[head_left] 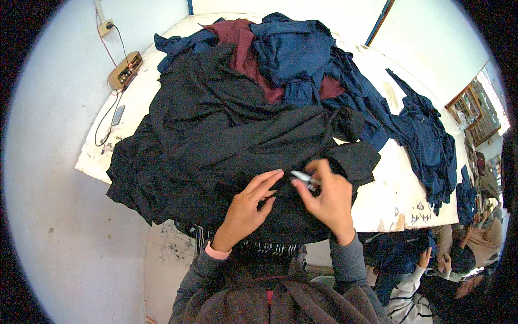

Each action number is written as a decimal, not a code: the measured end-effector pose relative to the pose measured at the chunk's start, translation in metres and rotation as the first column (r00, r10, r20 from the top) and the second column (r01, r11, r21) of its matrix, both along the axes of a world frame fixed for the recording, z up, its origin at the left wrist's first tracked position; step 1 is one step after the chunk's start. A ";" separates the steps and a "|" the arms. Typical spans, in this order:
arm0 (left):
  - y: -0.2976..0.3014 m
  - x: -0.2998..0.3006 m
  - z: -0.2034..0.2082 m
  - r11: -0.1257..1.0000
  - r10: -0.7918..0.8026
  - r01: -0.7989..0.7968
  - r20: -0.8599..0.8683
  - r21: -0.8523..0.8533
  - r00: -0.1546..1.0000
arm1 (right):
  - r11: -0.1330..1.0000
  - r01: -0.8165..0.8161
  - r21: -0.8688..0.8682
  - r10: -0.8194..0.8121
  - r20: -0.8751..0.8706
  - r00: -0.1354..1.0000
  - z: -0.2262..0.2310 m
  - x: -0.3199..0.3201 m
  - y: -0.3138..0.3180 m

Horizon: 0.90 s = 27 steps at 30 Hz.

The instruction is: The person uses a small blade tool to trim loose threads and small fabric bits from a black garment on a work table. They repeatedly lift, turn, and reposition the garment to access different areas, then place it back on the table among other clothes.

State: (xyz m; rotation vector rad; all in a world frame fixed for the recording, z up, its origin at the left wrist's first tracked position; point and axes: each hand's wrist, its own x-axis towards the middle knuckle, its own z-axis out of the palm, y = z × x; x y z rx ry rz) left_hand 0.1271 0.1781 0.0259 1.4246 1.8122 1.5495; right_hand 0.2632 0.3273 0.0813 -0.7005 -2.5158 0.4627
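Observation:
A large black garment lies heaped along the near side of the table, its folds spreading under both hands. My right hand is closed around thread snips, small and silvery, with the blades pointing left toward my other hand. Motion blurs the snips a little. My left hand rests on the black cloth just left of the blades, fingers stretched out and thumb apart. I cannot make out any thread between the hands.
Behind the black cloth are piled navy garments and maroon cloth. More navy clothing hangs over the right edge of the white table. A brown radio-like box with cords is at left. Another person's striped sleeve shows lower right.

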 end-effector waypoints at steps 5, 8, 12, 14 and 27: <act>-0.020 -0.013 0.025 0.995 0.072 -0.063 -0.129 0.077 0.989 | 0.905 0.212 0.367 -0.260 0.085 0.962 -0.018 0.015 0.059; -0.035 -0.029 0.055 0.980 0.188 -0.168 -0.207 0.111 0.960 | 0.917 0.203 0.342 -0.249 0.094 0.964 -0.026 0.038 0.099; -0.071 -0.060 0.072 0.929 0.368 -0.355 -0.328 0.102 0.870 | 0.905 -0.021 -0.425 -0.033 -0.118 0.993 -0.002 0.042 0.095; -0.090 -0.074 0.068 0.882 0.469 -0.460 -0.109 0.099 0.876 | 0.769 -0.206 -0.606 0.048 -0.267 0.963 0.003 0.045 0.096; -0.181 -0.122 0.061 0.774 0.593 -0.583 0.042 0.247 0.804 | 0.703 -0.256 -0.664 -0.049 -0.404 0.913 0.014 0.032 0.091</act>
